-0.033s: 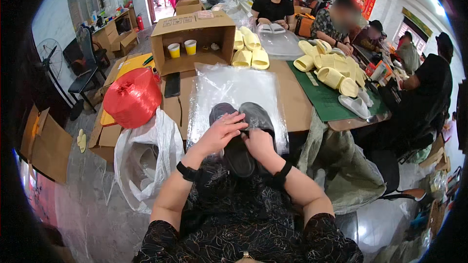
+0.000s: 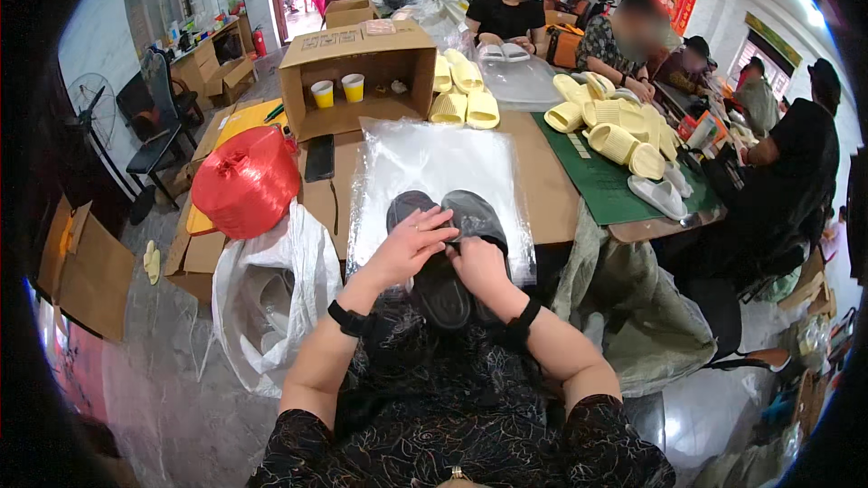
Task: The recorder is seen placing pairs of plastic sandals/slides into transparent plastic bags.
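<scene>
2 dark grey slippers [image 2: 449,248] lie side by side at the near edge of the brown table [image 2: 551,185], on the clear plastic bag stack [image 2: 434,163]. Long axes run away from the person; toes point toward the open cardboard box [image 2: 357,72], heels overhang the table edge. Left hand [image 2: 407,248] grips the left slipper's strap; right hand [image 2: 479,267] clasps the right one, likely keeping the pair aligned. Red twine spool [image 2: 244,181] sits left of the table.
</scene>
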`<action>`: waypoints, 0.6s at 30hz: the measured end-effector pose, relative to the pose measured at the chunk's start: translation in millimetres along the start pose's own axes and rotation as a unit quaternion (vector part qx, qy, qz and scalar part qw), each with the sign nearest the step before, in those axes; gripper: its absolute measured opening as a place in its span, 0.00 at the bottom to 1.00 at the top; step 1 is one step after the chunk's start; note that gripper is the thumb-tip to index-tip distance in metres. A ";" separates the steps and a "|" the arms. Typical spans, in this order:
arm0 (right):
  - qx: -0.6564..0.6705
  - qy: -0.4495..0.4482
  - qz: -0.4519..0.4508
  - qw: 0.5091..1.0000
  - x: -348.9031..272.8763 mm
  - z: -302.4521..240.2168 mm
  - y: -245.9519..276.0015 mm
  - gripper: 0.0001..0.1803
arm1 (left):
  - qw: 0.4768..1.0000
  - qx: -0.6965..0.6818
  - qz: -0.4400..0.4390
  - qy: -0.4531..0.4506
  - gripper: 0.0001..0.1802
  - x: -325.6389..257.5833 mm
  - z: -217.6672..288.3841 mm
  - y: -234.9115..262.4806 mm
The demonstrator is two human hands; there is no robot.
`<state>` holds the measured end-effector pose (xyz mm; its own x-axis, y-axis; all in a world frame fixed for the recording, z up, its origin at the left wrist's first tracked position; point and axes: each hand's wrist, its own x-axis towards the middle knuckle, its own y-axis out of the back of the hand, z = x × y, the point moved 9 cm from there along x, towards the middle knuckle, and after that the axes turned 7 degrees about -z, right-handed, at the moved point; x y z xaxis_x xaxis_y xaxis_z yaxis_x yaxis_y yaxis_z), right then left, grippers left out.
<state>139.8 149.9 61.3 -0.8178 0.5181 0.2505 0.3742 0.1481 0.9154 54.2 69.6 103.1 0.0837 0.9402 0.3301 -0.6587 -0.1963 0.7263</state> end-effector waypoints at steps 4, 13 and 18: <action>0.005 -0.077 0.072 0.994 22.8 27.9 11.7 0.15 | 0.999 0.033 0.017 -0.003 0.21 -2.4 3.6 2.2; 0.024 -0.134 0.035 0.990 71.3 40.6 -5.9 0.20 | 0.997 -0.072 -0.016 -0.032 0.21 -11.2 22.8 -7.0; 0.022 -0.119 0.133 0.984 100.2 21.0 10.3 0.21 | 0.987 -0.157 0.019 -0.030 0.19 -20.8 14.6 6.5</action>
<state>70.9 221.1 89.3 -0.5647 0.7250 0.3944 0.5845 0.0139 0.8113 59.1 44.7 109.7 0.0915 0.9138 0.3958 -0.8607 -0.1273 0.4930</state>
